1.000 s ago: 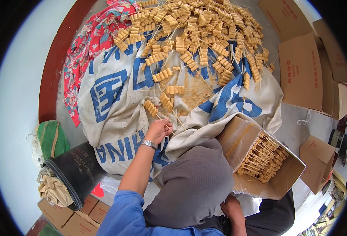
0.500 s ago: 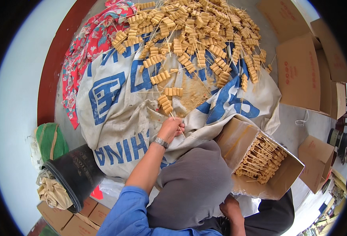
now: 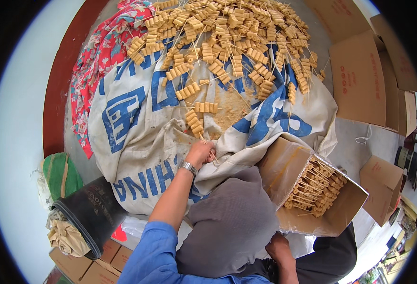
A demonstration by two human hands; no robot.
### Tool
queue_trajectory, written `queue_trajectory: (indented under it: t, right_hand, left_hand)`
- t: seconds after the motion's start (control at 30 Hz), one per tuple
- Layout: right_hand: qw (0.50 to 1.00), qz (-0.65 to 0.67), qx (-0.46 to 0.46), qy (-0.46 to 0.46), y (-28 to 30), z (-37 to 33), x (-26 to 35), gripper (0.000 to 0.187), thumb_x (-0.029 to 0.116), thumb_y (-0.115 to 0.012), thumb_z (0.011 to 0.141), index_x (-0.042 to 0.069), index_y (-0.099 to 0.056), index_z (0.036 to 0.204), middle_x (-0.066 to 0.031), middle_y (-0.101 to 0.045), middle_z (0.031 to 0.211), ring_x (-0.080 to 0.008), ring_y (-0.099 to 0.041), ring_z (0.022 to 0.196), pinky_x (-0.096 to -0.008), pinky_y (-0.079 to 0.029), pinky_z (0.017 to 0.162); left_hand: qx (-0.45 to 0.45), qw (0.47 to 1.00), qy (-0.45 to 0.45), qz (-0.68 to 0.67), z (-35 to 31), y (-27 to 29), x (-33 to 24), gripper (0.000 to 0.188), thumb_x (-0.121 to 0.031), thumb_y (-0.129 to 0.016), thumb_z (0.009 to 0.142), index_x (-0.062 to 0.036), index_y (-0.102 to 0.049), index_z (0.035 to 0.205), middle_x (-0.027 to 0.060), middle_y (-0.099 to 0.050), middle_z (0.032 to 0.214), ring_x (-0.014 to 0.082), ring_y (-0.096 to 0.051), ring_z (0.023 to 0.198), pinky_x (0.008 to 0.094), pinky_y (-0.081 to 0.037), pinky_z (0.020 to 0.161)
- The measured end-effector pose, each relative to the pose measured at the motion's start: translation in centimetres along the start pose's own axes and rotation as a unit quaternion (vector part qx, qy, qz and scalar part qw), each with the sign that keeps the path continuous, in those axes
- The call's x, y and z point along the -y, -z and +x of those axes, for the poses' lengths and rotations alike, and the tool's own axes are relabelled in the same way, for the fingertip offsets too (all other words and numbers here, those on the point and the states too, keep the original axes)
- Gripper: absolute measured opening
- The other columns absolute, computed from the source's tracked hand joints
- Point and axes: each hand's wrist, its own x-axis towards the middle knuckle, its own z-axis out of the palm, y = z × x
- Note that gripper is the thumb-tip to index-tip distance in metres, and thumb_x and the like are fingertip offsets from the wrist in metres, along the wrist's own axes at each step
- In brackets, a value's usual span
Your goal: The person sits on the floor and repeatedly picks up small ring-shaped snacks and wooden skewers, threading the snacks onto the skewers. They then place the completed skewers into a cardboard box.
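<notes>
My left hand (image 3: 201, 154), with a metal watch at its wrist, is closed round thin wooden sticks. From it a skewer of golden-brown rolled pieces (image 3: 194, 124) points away from me, over the cloth. Two stick ends show below my fingers. Just beyond lies another skewer (image 3: 205, 107) on the white cloth with blue lettering (image 3: 142, 142). My right hand (image 3: 279, 247) rests low beside my grey-clad knee, its fingers mostly hidden behind the leg. To the right of the knee, an open cardboard box (image 3: 284, 173) tilts toward me, holding many stacked skewers (image 3: 315, 187).
A big heap of skewers (image 3: 237, 28) covers the cloth's far part. Red floral fabric (image 3: 102, 61) lies far left. A black bucket (image 3: 92, 213) with crumpled brown paper (image 3: 66, 236) leans at the left, near a green sack (image 3: 62, 175). Cardboard boxes (image 3: 360, 80) stand at the right.
My left hand has shifted slightly left and toward me, still gripping; a second stick end now shows below it. The whole view has moved a little. My right hand stays by the knee.
</notes>
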Motion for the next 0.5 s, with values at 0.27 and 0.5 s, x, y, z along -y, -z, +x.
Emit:
queue_trajectory:
  t: [0.27,0.5]
  right_hand:
    - [1.000,-0.001,-0.014,-0.003,-1.4,0.1,-1.4,0.040,0.037,-0.060,0.092,0.000,-0.065,0.107,-0.0242,-0.067,0.099,-0.0450,-0.063,0.093,-0.0507,-0.050,0.083]
    - [1.000,-0.013,0.014,-0.023,-0.3,0.1,-0.6,0.043,0.040,-0.060,0.092,0.001,-0.066,0.108,-0.0227,-0.068,0.101,-0.0445,-0.063,0.094,-0.0504,-0.050,0.084]
  left_hand:
    - [-0.064,0.958,-0.156,0.230,-6.3,0.9,-1.5,0.029,-0.027,-0.051,0.101,-0.0041,-0.057,0.118,0.0084,-0.066,0.084,0.0161,-0.060,0.068,0.0291,-0.051,0.064]
    - [-0.273,0.678,-0.296,0.614,1.3,7.1,-9.2,0.021,-0.012,-0.046,0.094,-0.0054,-0.056,0.111,0.0223,-0.056,0.099,0.0404,-0.065,0.084,0.0490,-0.053,0.075]
